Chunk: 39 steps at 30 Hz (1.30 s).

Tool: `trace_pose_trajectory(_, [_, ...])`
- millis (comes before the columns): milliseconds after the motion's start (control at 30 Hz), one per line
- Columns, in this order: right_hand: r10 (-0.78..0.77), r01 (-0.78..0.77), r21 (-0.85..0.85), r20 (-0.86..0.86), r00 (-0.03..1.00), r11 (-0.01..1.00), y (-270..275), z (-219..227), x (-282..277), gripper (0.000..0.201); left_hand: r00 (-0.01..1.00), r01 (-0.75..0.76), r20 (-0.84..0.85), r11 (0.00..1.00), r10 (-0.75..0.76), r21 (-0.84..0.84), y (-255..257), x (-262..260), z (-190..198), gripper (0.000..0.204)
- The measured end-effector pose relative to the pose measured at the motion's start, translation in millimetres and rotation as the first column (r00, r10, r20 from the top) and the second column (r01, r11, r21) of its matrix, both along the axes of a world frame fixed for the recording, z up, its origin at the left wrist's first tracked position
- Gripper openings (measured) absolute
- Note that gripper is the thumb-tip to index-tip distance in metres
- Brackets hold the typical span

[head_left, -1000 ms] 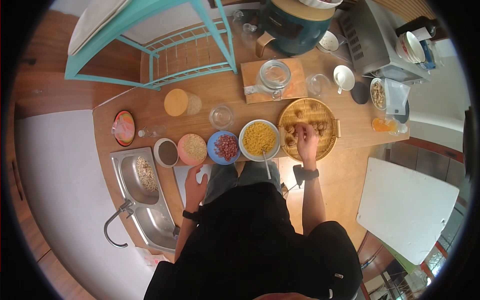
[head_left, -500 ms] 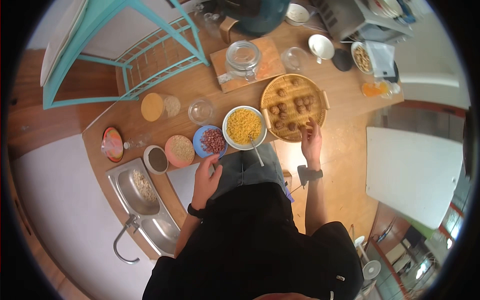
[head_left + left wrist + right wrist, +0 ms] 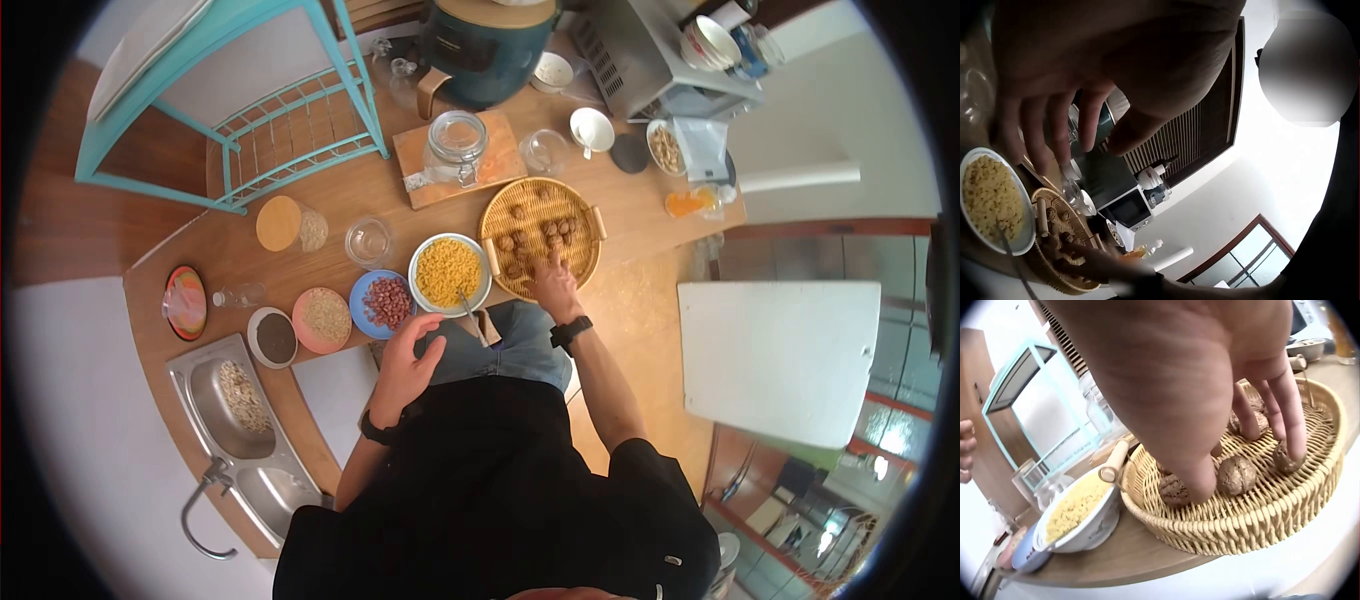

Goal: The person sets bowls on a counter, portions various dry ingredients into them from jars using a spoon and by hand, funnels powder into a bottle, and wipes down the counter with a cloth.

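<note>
My right hand (image 3: 550, 283) reaches into a round wicker basket (image 3: 585, 262) that holds several walnuts (image 3: 1237, 475). Its fingers (image 3: 1288, 406) point down among the nuts and the thumb touches the basket floor between two of them; no nut is plainly pinched. My left hand (image 3: 405, 355) hovers over the counter's front edge, fingers (image 3: 1054, 134) loosely curled and holding nothing, just below a blue bowl of red beans (image 3: 385, 300). Left of the basket stands a white bowl of yellow kernels (image 3: 448, 272) with a spoon (image 3: 470, 315) in it.
A pink bowl of grains (image 3: 322, 318), a dark bowl (image 3: 272, 337) and a steel sink (image 3: 190, 390) lie to the left. Behind are a glass jar (image 3: 457, 140) on a wooden board (image 3: 412, 155), a teal cooker (image 3: 485, 40), a microwave (image 3: 640, 60) and a teal rack (image 3: 240, 100).
My right hand drew back to the basket's near edge and has now reached in again. My left hand lifted from the counter towards the blue bowl. The head view shifted.
</note>
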State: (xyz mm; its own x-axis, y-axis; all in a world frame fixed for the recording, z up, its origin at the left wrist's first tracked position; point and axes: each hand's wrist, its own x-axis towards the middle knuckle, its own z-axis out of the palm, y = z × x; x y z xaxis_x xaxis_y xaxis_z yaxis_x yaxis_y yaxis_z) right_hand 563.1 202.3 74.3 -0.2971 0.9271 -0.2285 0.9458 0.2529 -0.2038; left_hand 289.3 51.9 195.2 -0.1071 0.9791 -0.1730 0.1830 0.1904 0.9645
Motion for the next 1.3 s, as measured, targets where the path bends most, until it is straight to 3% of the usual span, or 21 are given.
trace_pose_trajectory(67, [0.095, -0.095, 0.004, -0.001, 0.996, 0.995, 7, -32, 10, 0.046, 0.998, -0.065, 0.005, 0.998, 0.065, -0.002, 0, 5, -1, 0.033])
trace_pose_trajectory(133, [0.270, -0.285, 0.083, 0.155, 0.950, 0.955, 13, -53, 21, 0.039, 0.986, -0.164, -0.006, 0.986, 0.164, -0.003, 8, 15, -1, 0.033])
trace_pose_trajectory(267, [0.448, -0.465, 0.115, 0.145, 0.882, 0.878, 34, -22, 42, 0.032, 0.949, -0.316, -0.002, 0.948, 0.316, 0.033, 40, 60, 9, 0.033])
trace_pose_trajectory(333, [0.674, -0.674, 0.065, 0.027, 0.738, 0.736, 61, -21, 64, 0.035, 0.941, -0.339, 0.020, 0.936, 0.338, 0.097, 67, 97, 14, 0.032])
trace_pose_trajectory(400, [0.788, -0.785, 0.102, 0.017, 0.615, 0.611, 88, -16, 70, 0.037, 0.916, -0.400, 0.029, 0.908, 0.399, 0.122, 91, 135, 10, 0.032])
trace_pose_trajectory(467, [0.843, -0.852, 0.050, -0.186, 0.504, 0.521, 100, -16, 76, 0.035, 0.882, -0.446, 0.247, 0.881, 0.402, 0.160, 105, 174, 10, 0.032])
trace_pose_trajectory(500, [0.838, -0.864, 0.045, -0.274, 0.472, 0.501, 105, -17, 76, 0.035, 0.826, -0.510, 0.354, 0.849, 0.439, 0.138, 110, 191, 1, 0.033])
trace_pose_trajectory(600, [0.808, -0.868, 0.022, -0.380, 0.451, 0.495, 120, -12, 74, 0.033, 0.736, -0.633, 0.313, 0.774, 0.600, 0.003, 120, 224, -26, 0.033])
trace_pose_trajectory(700, [0.653, -0.680, 0.212, -0.572, 0.496, 0.702, 168, 40, 55, 0.025, 0.708, -0.680, 0.256, 0.733, 0.658, -0.002, 126, 248, -37, 0.032])
trace_pose_trajectory(833, [0.557, -0.522, 0.198, -0.234, 0.797, 0.830, 262, 51, 39, 0.025, 0.700, -0.704, 0.120, 0.708, 0.704, -0.043, 134, 265, -57, 0.032])
trace_pose_trajectory(900, [0.631, -0.556, 0.317, -0.232, 0.740, 0.768, 294, 21, 33, 0.025, 0.698, -0.709, 0.060, 0.700, 0.714, -0.083, 135, 278, -80, 0.035])
trace_pose_trajectory(1000, [0.640, -0.582, 0.286, -0.192, 0.744, 0.761, 306, -1, 25, 0.023, 0.725, -0.688, -0.039, 0.719, 0.688, -0.095, 145, 291, -104, 0.037])
trace_pose_trajectory(1067, [0.615, -0.529, 0.332, -0.259, 0.745, 0.781, 302, -4, 24, 0.021, 0.739, -0.673, -0.103, 0.737, 0.666, -0.061, 153, 290, -108, 0.041])
trace_pose_trajectory(1133, [0.587, -0.471, 0.376, -0.313, 0.746, 0.798, 291, 4, 29, 0.019, 0.705, -0.636, -0.387, 0.771, 0.594, 0.028, 160, 285, -110, 0.044])
trace_pose_trajectory(1200, [0.606, -0.583, 0.191, -0.389, 0.694, 0.790, 265, 32, 38, 0.014, 0.737, -0.579, -0.420, 0.815, 0.529, 0.010, 167, 278, -119, 0.047])
trace_pose_trajectory(1267, [0.795, -0.790, 0.180, -0.312, 0.520, 0.587, 238, 28, 49, 0.017, 0.766, -0.520, -0.452, 0.854, 0.457, -0.016, 171, 276, -128, 0.050])
trace_pose_trajectory(1300, [0.819, -0.809, 0.196, -0.302, 0.488, 0.555, 222, 22, 58, 0.018, 0.772, -0.502, -0.455, 0.865, 0.445, -0.006, 176, 279, -132, 0.049])
